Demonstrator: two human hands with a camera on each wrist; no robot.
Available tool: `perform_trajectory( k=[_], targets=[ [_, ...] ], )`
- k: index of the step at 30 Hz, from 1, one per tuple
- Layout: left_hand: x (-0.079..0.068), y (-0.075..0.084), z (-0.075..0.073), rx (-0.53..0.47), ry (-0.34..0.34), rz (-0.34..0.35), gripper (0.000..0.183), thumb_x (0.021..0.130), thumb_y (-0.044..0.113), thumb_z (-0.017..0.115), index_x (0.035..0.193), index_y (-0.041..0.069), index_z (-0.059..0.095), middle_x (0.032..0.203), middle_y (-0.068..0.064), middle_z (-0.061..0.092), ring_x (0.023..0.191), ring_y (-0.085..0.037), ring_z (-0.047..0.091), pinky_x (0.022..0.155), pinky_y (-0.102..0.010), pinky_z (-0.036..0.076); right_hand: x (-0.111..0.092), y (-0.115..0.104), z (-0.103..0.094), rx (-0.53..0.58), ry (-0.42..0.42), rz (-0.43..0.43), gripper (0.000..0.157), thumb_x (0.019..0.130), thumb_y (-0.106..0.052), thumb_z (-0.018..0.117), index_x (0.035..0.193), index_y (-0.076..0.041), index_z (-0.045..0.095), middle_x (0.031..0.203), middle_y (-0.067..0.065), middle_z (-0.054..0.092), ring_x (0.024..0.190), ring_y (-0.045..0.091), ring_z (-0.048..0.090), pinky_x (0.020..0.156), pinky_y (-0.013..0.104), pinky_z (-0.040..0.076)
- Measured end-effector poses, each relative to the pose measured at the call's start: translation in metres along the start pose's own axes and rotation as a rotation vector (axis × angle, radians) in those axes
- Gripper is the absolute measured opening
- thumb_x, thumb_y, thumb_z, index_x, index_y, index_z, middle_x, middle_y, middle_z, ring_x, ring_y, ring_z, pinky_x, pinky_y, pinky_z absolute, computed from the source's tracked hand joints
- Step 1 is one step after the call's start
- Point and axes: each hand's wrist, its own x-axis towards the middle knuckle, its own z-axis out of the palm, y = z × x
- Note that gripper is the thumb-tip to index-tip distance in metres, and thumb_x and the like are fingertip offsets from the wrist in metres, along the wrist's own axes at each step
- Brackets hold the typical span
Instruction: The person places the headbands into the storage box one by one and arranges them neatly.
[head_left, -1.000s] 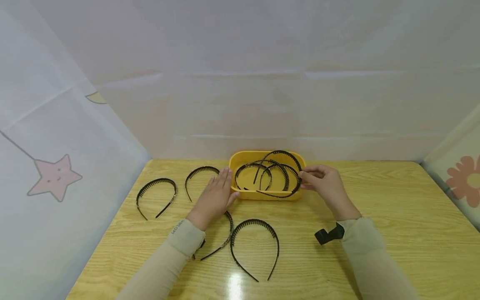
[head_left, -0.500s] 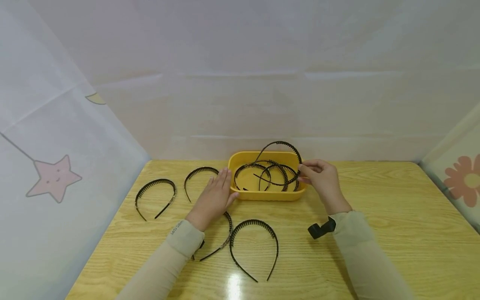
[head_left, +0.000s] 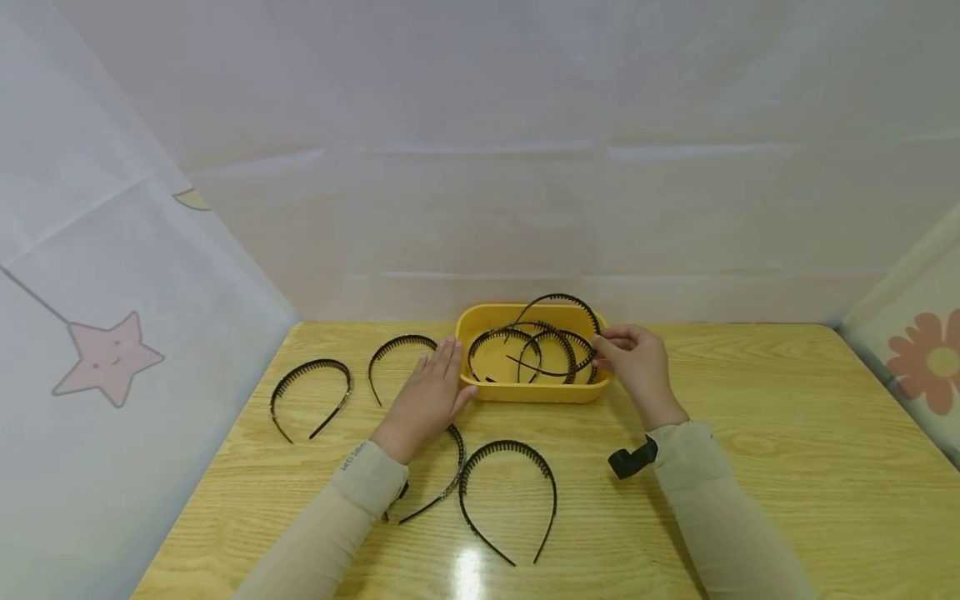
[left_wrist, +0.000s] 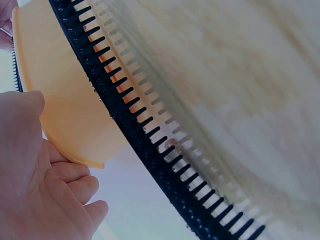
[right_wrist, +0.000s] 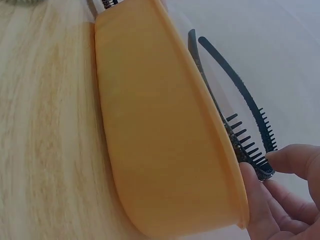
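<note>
My right hand pinches a black toothed headband between thumb and fingers at the right end of a yellow plastic bin. In the right wrist view this headband leans above the bin's rim, its narrow ends pointing away from the hand. Several other headbands lie overlapped inside the bin. My left hand rests with straight fingers against the bin's left end, its thumb by the front corner. Close in front of the left wrist camera, a toothed headband crosses the view.
On the wooden table lie more black headbands: one at the far left, one partly behind the left hand, one beside the left wrist and one in front. A pale backdrop stands right behind the bin.
The right hand lifts the pinched headband a little, turns it, then lowers it back over the bin, moving slightly left. The left hand stays on the bin.
</note>
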Motion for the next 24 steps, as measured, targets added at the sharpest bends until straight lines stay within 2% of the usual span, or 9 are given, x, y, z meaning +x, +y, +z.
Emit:
perform_trajectory(
  k=[4,10,19,24],
  targets=[
    [-0.0005,0.0005,0.0002,0.003,0.005,0.0,0.071,0.098,0.048,0.032,0.147,0.0,0.015,0.154,-0.017,0.013,0.142,-0.029,0.013,0.115,-0.047,0.014,0.001,0.0025,0.0009,-0.012,0.011,0.003,0.037,0.084,-0.024,0.07,0.11,0.0,0.059,0.103,0.014,0.063,0.083,0.025,0.067,0.079,0.04,0.055],
    [-0.0005,0.0014,-0.0024,0.001,0.013,0.01,0.071,0.098,0.048,0.032,0.147,-0.001,0.016,0.154,-0.017,0.012,0.141,-0.03,0.014,0.114,-0.048,0.015,0.0018,0.0035,0.0033,-0.097,0.019,-0.041,0.03,0.086,-0.018,0.067,0.109,-0.001,0.06,0.101,0.016,0.064,0.085,0.037,0.065,0.076,0.041,0.056],
    [-0.0005,0.0011,-0.0017,0.008,-0.003,0.001,0.071,0.098,0.049,0.031,0.148,0.0,0.014,0.154,-0.016,0.01,0.142,-0.026,0.008,0.115,-0.045,0.011,0.0014,0.0039,0.0063,-0.268,0.017,-0.101,0.027,0.087,-0.021,0.066,0.106,-0.002,0.061,0.096,0.017,0.065,0.081,0.036,0.067,0.07,0.041,0.058],
    [-0.0003,0.0002,-0.0005,0.018,-0.02,-0.003,0.072,0.098,0.05,0.028,0.148,0.001,0.011,0.154,-0.014,0.004,0.142,-0.024,0.004,0.115,-0.044,0.008,0.0003,0.0018,0.0066,-0.349,0.003,-0.118,0.028,0.087,-0.022,0.065,0.106,-0.003,0.061,0.094,0.015,0.066,0.077,0.031,0.068,0.067,0.038,0.058]
  ],
)
